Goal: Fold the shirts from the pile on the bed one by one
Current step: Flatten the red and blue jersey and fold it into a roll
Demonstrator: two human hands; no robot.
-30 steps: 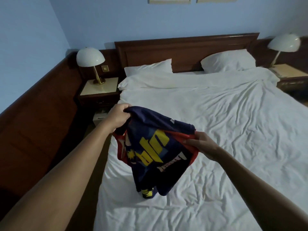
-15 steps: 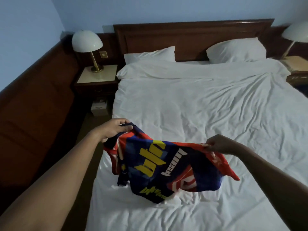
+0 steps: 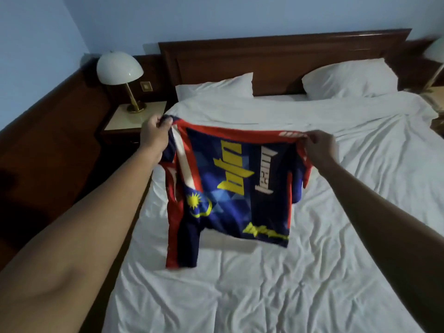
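Observation:
A navy blue shirt with red trim and yellow lettering hangs spread out above the white bed. My left hand pinches its upper left corner. My right hand grips the upper right corner along the red edge. The shirt's top edge is stretched taut between both hands, and its lower end hangs down to the sheet. No pile of shirts is in view.
Two white pillows lean against the dark wooden headboard. A nightstand with a white dome lamp stands left of the bed, beside a wood-panelled wall. A second lamp shows at the right edge.
Both hands rose and moved apart, pulling the bunched shirt open until it hangs flat between them. The view tilted up slightly.

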